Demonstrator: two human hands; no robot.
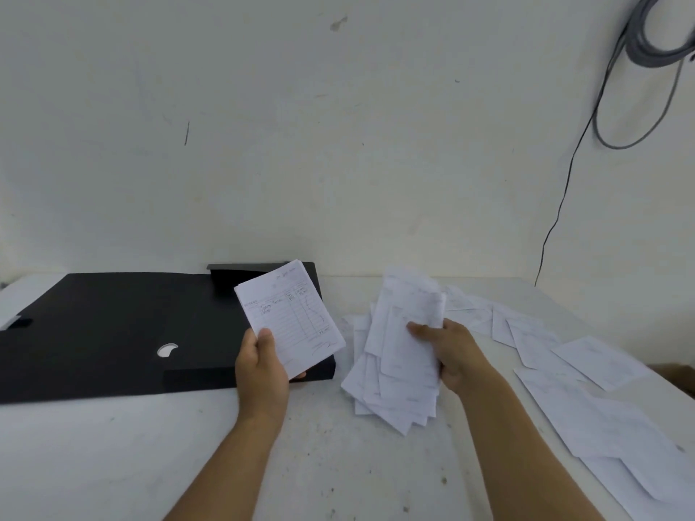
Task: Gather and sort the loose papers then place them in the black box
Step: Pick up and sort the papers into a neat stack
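Thin white paper, light & floppy, slips easily. Left hand (259, 361) pinches neat sorted stack (289, 319) by its near corner, over black box (113, 332) at bench back-left. Right hand (447, 351) grips fanned bunch (402, 355) mid-edge; loose sheets (586, 389) along bench right edge. Best pinch edges firmly, square up.

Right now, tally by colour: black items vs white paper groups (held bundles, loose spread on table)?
Black: 1, the black box, lying open on the table.
White: 3, a neat stack in the left hand, a messy bundle in the right hand, loose sheets spread to the right.
Total: 4. Single sheets can't be counted.
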